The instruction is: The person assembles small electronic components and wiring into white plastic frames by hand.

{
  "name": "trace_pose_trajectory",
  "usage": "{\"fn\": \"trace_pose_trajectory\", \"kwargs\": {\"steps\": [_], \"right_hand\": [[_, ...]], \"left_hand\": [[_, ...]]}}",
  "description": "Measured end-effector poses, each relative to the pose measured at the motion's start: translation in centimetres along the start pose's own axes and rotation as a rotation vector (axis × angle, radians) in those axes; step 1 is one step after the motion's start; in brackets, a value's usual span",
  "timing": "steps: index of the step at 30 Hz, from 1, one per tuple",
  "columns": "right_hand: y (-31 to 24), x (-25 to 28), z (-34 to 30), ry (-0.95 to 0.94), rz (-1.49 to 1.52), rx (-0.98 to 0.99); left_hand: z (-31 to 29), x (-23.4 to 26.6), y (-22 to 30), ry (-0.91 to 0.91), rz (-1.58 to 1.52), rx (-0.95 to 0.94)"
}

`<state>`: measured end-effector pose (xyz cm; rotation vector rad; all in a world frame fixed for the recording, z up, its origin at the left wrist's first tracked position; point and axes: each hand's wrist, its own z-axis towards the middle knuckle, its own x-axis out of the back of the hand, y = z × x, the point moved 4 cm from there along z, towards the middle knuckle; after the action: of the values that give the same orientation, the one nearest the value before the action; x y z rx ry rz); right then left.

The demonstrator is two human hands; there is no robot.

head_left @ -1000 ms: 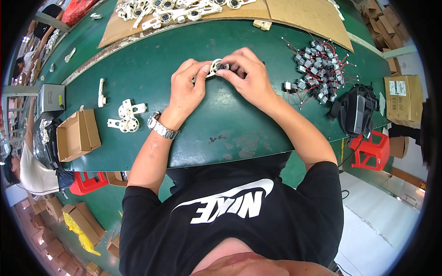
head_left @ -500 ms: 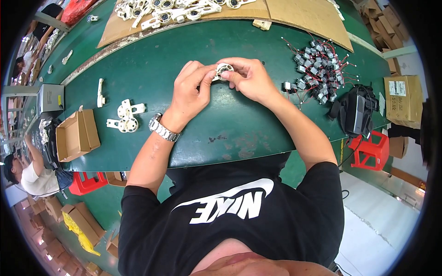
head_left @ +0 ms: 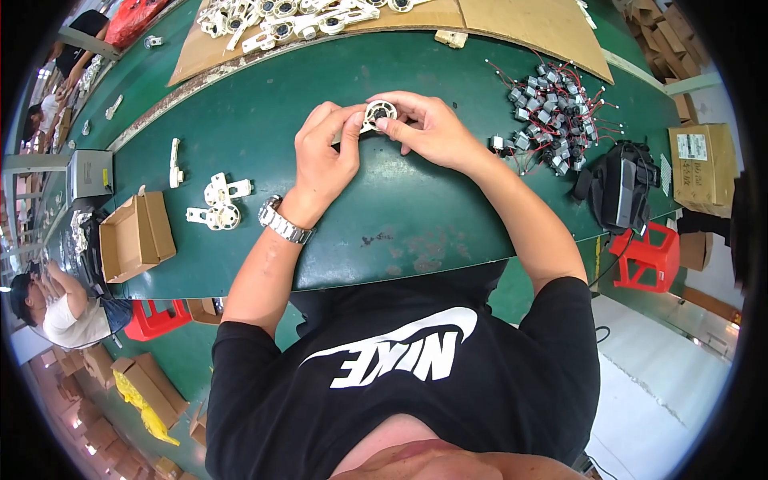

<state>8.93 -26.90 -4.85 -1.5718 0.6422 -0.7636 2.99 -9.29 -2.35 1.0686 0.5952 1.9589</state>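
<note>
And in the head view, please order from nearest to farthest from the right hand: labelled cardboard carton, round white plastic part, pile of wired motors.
1. Round white plastic part: in the right hand.
2. Pile of wired motors: to its right.
3. Labelled cardboard carton: further right.

Assembly workshop: green bench point(head_left: 424, 196), wired motors point(head_left: 552, 116) heaped, cartons point(head_left: 668, 40) stacked.

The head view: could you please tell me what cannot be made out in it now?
- Head view, cream round part: underside faces away from the camera; left end covered by the left hand, some of its face by the thumb of the right hand.
- Head view, grey wired pieces: lower ones hidden under others.
- Head view, pile of cream parts: cut off by the top edge.
</note>
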Motion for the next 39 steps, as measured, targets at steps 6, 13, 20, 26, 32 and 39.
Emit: {"fn": "trace_pose_trajectory", "kwargs": {"steps": [6,13,20,26,32,39], "right_hand": [[-0.3,0.1,-0.2,0.012,-0.093,0.038],[-0.5,-0.6,-0.1,0.032,0.062,0.082],[0.0,-1.2,0.5,0.203,-0.026,0.103],[-1.4,2.1,-0.2,0.133,0.002,-0.215],[-2.7,3.0,3.2,-0.11,-0.117,-0.282],[-10.0,5.3,12.0,0.119,-0.02,-0.021]], "left_hand": [[0.1,0.0,0.8,0.002,0.015,-0.087],[0.0,0.3,1.4,0.009,0.006,-0.273],[0.3,1.0,1.0,0.029,0.079,-0.227],[3.8,9.3,-0.9,0.299,0.882,0.115],[-1.3,21.8,-12.5,0.231,1.135,1.013],[-1.0,20.9,-14.0,0.127,0.997,1.049]]}}
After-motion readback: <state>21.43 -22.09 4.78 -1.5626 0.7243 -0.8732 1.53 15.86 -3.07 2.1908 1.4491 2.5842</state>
